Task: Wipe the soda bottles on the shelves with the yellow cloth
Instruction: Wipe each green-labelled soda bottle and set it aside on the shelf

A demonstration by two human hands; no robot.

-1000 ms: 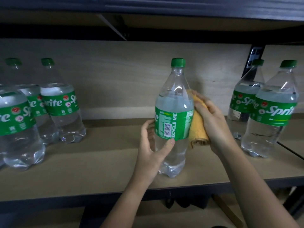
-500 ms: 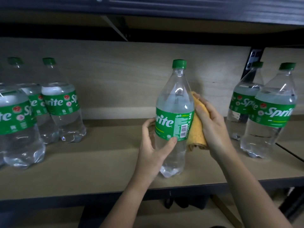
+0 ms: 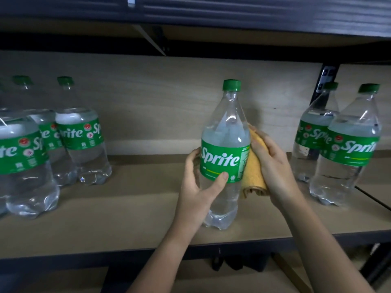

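A clear Sprite bottle (image 3: pixel 225 132) with a green cap and green label stands upright at the middle of the wooden shelf (image 3: pixel 131 218). My left hand (image 3: pixel 196 187) grips its lower body, thumb across the label's bottom edge. My right hand (image 3: pixel 273 166) holds the yellow cloth (image 3: pixel 252 172) and presses it against the bottle's right side, at label height. The cloth's lower end hangs bunched below my palm. The label's "Sprite" logo faces me.
Three Sprite bottles (image 3: pixel 82 136) stand grouped at the shelf's left end, two more bottles (image 3: pixel 347 149) at the right. A dark upper shelf (image 3: pixel 211 15) hangs overhead. A black metal upright (image 3: pixel 323 79) rises at the back right. Another shelf shows below.
The bottle has turned in my hands: the barcode side faced me a second ago, the logo faces me now. My right hand with the cloth stayed on the right side.
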